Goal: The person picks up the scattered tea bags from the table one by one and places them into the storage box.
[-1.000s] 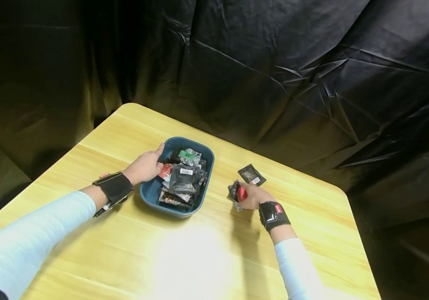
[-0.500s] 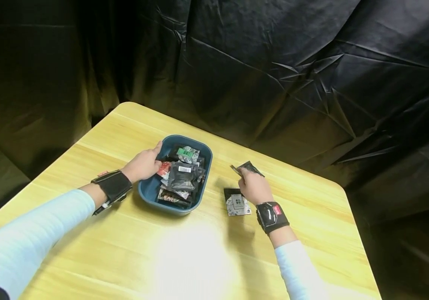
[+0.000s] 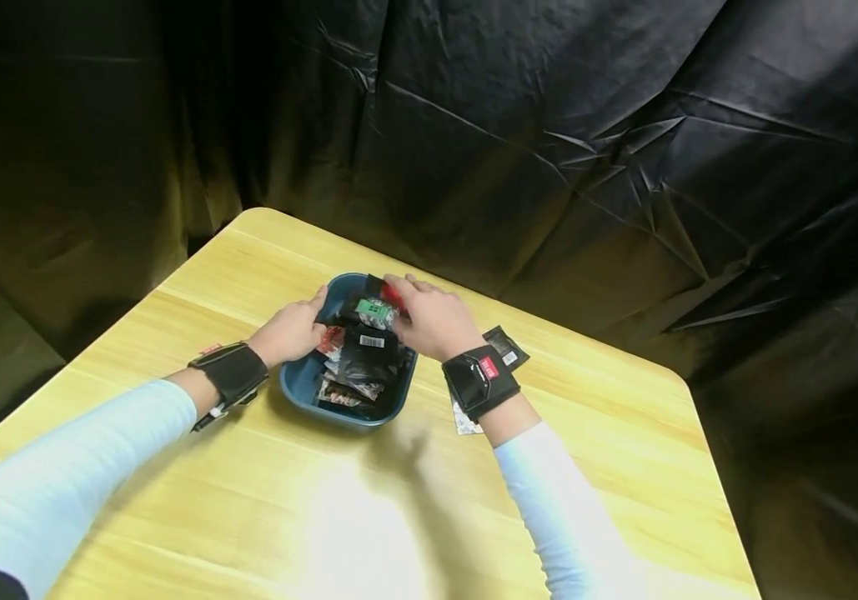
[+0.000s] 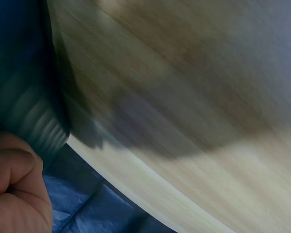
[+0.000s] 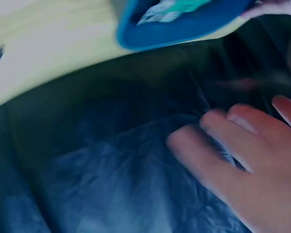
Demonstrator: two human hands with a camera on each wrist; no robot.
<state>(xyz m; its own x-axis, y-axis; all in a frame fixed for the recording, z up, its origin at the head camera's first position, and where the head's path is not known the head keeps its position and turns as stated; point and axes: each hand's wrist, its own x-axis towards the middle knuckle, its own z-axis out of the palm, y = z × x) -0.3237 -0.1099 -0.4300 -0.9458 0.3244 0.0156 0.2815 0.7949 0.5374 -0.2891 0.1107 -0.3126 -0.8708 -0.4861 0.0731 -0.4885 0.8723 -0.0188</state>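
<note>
My left hand [image 3: 289, 333] grips the left rim of a blue plastic bin [image 3: 297, 379] in the head view. Its curled fingers [image 4: 19, 167] show beside the bin's wall in the left wrist view. Inside the bin lie several small flat packets [image 3: 368, 358], mostly black, one with a green label. Over the bin's far right side is my right hand [image 3: 439, 321], its fingers extended and thumb apart. At its fingertips is a black and red packet [image 3: 393, 294], blurred in the right wrist view. The hand hides part of the bin's right rim.
Two more packets lie on the wooden table [image 3: 586, 450] right of the bin: a black one [image 3: 507, 346] and one with a pale print [image 3: 466, 421], partly hidden by the right wrist. A black sheet [image 3: 549, 125] hangs behind the table's far edge.
My right hand has picked up the black and red packet from the table's right side and moved left over the bin. The left hand has stayed on the rim.
</note>
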